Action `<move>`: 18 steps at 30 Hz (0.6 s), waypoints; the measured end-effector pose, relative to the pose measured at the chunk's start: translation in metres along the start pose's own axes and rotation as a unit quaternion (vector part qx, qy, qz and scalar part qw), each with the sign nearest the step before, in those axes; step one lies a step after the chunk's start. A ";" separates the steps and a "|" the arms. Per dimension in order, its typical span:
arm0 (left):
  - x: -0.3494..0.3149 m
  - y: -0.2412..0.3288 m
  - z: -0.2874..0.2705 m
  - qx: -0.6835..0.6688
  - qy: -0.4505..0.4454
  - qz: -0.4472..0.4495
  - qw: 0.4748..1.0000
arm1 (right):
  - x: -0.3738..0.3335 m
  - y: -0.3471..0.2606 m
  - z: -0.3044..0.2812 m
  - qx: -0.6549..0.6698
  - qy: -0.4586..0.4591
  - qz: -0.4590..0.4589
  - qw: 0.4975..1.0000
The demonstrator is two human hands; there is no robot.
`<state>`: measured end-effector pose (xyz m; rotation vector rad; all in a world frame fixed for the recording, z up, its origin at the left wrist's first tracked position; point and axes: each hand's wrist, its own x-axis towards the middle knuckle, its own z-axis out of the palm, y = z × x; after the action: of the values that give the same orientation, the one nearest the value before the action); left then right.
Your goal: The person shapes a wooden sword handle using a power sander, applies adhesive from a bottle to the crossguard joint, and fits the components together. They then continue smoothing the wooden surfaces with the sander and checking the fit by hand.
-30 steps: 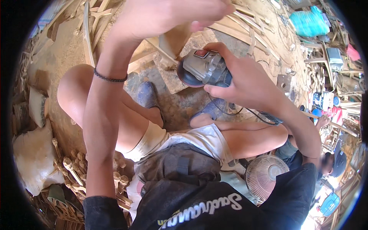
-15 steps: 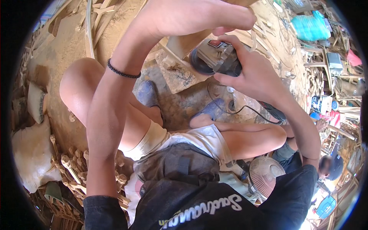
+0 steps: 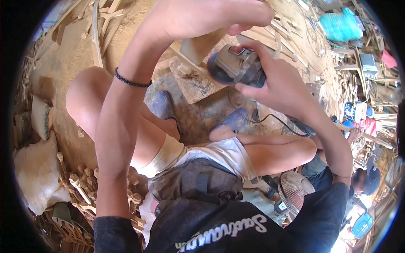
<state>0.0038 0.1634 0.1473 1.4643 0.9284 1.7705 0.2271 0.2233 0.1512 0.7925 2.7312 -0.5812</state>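
My right hand (image 3: 280,80) is wrapped round the body of an angle grinder (image 3: 247,63). The dark round disc (image 3: 218,69) of the grinder faces left, close to a brown wooden piece (image 3: 202,47). A black cord (image 3: 276,117) curves below the tool toward my right forearm. My left hand (image 3: 211,19) is raised at the top edge, above and left of the grinder, with its fingers curled closed. What those fingers hold, if anything, is hidden by the hand. Under the disc is a worn, dusty wooden board (image 3: 192,86) on the floor.
Wooden strips (image 3: 107,25) lie at the far left and beyond my hands. Several carved wooden legs (image 3: 82,185) are piled by my left side, near a pale sack (image 3: 40,173). At right are a fan (image 3: 295,189) and a seated person (image 3: 365,181). A turquoise bundle (image 3: 341,25) stands far right.
My left hand has shifted slightly left. The grinder has turned a little and moved slightly left. The fan's head has swung round, and the other person's hand has moved.
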 end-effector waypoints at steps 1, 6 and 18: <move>-0.001 0.002 0.001 -0.005 0.003 -0.025 1.000 | -0.002 -0.003 0.000 0.004 -0.013 0.001 1.000; 0.001 0.003 0.000 0.022 -0.015 -0.014 1.000 | 0.000 -0.007 0.002 0.019 -0.034 0.022 0.999; -0.002 0.002 0.031 0.255 0.257 0.107 0.926 | -0.003 -0.001 0.009 0.017 0.017 0.008 1.000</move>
<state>0.0349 0.1638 0.1518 1.4639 1.6503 2.2478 0.2301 0.2174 0.1447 0.8395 2.7500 -0.6170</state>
